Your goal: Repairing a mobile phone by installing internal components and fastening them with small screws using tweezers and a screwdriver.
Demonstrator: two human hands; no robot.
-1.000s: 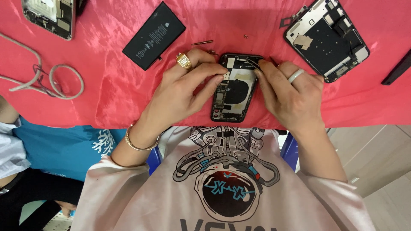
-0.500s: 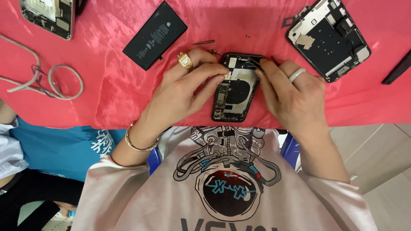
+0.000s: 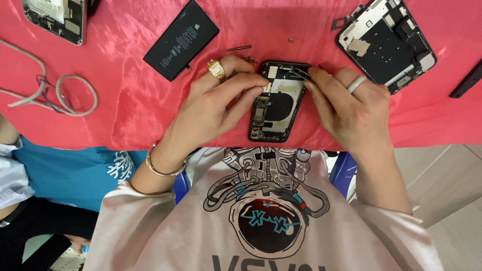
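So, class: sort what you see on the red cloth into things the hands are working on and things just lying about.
In hand:
- opened phone body, steadied by the left hand
- tweezers, held in the right hand at the phone's top end

Lying about:
- black battery
- second opened phone
- third opened phone
- looped cable
- loose screws

Left hand (image 3: 216, 103) hides the opened phone's (image 3: 277, 100) left edge

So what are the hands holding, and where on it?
The left hand steadies the opened phone by its side edge; the right hand pinches tweezers at its top end.
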